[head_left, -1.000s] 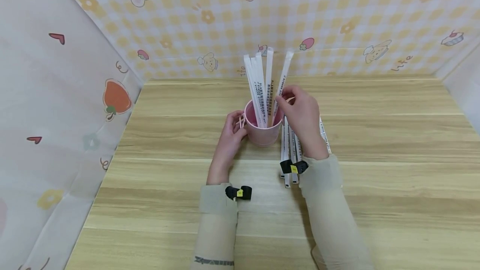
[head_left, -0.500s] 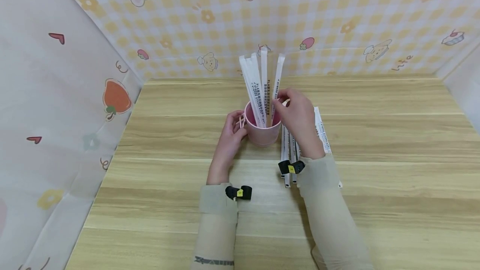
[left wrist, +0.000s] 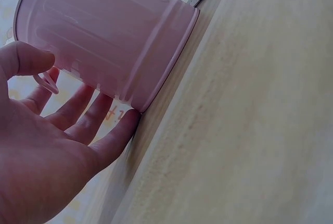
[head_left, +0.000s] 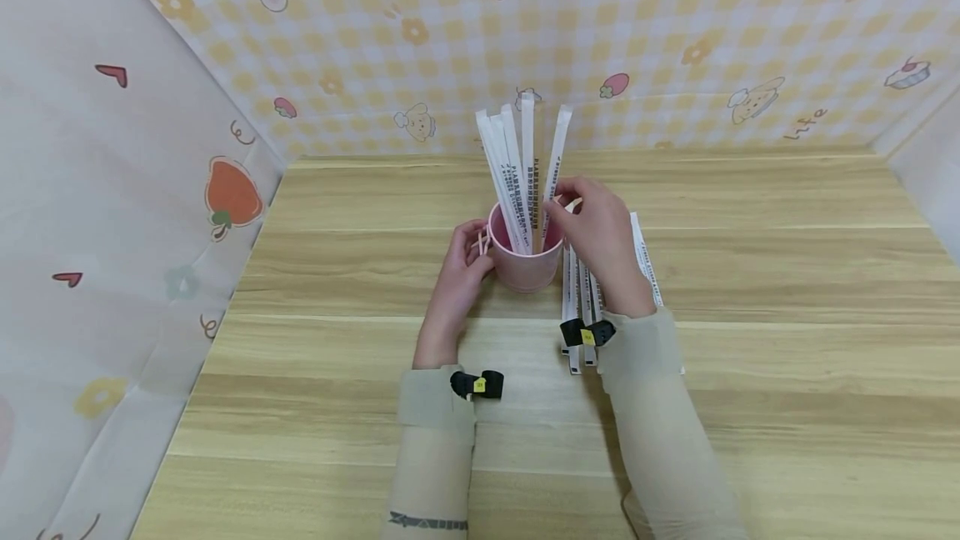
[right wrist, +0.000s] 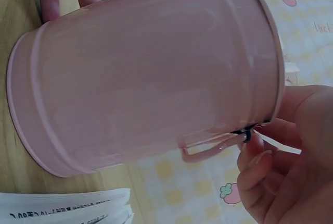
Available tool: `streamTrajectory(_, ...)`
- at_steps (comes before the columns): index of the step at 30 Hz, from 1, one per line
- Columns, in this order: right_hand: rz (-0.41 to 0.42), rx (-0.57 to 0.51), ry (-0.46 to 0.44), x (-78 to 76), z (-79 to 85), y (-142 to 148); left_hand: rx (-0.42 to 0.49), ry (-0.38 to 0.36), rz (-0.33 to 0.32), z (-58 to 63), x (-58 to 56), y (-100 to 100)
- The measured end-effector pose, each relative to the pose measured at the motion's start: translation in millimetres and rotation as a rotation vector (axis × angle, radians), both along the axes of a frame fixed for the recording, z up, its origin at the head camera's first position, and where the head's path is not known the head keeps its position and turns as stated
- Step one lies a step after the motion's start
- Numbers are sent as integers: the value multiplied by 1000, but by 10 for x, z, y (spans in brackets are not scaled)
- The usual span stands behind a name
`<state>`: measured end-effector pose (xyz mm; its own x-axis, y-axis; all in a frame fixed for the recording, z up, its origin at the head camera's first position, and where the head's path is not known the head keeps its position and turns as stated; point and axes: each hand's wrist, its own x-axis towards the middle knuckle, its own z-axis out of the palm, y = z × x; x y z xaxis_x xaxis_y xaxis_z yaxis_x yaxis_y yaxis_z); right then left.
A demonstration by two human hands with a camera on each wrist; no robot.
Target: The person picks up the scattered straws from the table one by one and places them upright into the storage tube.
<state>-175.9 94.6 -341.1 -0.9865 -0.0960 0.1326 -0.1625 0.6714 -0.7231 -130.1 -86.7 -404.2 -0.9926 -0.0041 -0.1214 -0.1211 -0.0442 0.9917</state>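
Observation:
A pink bucket (head_left: 527, 273) with small side handles stands upright on the table, several paper-wrapped straws (head_left: 504, 169) leaning in it. My left hand (head_left: 461, 261) steadies it from the left; in the left wrist view the thumb (left wrist: 36, 60) lies by the handle and the fingers reach along the bucket's far side. On the right, my right hand (head_left: 600, 227) pinches one wrapped straw (head_left: 558, 144) between thumb and fingers, its lower end inside the bucket. The right wrist view shows that hand at the bucket's rim, above the other handle (right wrist: 208, 148), with the bucket wall hiding the straws inside.
More wrapped straws (head_left: 573, 298) lie on the wooden table (head_left: 315, 298) to the right of the bucket, partly under my right forearm. Another straw (head_left: 645, 257) lies farther right. A patterned yellow-checked backdrop (head_left: 345, 15) rises behind the table.
The straw in my right hand and the straws in the bucket have shifted slightly left since the first frame. My left hand stays on the bucket.

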Motion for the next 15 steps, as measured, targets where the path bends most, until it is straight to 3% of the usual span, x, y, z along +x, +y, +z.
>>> streamTrajectory(7,-1,-22,-59,15,60,52,19,0,0,52,22,-12)
streamTrajectory(15,-77,-35,-67,20,65,155,-28,-16,-4,269,105,20)
